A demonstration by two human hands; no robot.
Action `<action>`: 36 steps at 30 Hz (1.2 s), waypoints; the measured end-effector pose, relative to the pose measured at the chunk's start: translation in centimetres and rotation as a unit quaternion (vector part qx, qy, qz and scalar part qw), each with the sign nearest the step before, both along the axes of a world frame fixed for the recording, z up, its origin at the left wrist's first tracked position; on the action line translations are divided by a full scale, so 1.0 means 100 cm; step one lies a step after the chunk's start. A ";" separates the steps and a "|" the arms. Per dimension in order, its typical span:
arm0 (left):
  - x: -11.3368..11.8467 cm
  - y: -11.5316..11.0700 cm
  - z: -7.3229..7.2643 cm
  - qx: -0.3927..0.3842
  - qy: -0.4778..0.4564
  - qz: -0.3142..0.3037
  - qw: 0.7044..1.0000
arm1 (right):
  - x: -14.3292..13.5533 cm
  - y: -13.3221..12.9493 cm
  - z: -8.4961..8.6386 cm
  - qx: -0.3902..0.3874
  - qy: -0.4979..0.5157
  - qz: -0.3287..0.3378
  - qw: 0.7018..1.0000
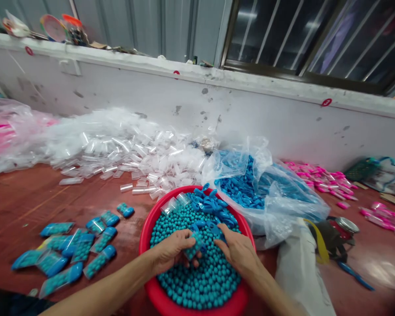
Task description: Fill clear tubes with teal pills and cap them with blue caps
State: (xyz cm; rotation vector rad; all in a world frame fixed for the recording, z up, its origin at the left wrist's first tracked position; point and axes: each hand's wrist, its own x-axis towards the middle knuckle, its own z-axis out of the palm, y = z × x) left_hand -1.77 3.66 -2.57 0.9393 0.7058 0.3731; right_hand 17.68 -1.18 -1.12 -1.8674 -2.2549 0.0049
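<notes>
- Red-brown work surface: carries all loose stock noted below.
- White wall: dark stains and patches; stands behind the work surface.
- Window: barred, dark frame, upper right.
- Heap of clear sleeves: spread along the wall, reaching the far side of the basin.
- Clear plastic bag: opened, filled with blue pieces, just beside the basin.
- Red basin: in front of the person, filled with turquoise beads.
- Filled packets: clear bodies with turquoise beads and blue ends, grouped left of the basin, some overlapping.
- Pink items: lying in groups at the right.
- Right hand: over the basin, thumb and forefinger slightly parted at a blue piece; whether it is gripped cannot be told.
- Left hand: over the beads, fingers curled closely around a bead-filled clear sleeve.
- Blue caps: piled on the beads at the basin's far side, beside two loose sleeves.
- Red round markers: along the wall's upper edge; the right-hand one reads "3", the far-left one is illegible.
</notes>
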 end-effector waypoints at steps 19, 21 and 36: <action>-0.008 -0.012 0.006 0.069 0.013 0.062 0.996 | -0.017 -0.011 -0.003 0.015 0.237 0.160 0.958; -0.008 -0.014 0.006 0.065 0.021 0.066 0.996 | -0.016 -0.013 -0.004 0.024 0.256 0.155 0.954; -0.004 -0.025 0.007 0.008 -0.019 0.122 0.992 | -0.028 -0.013 -0.010 0.129 0.187 0.192 0.955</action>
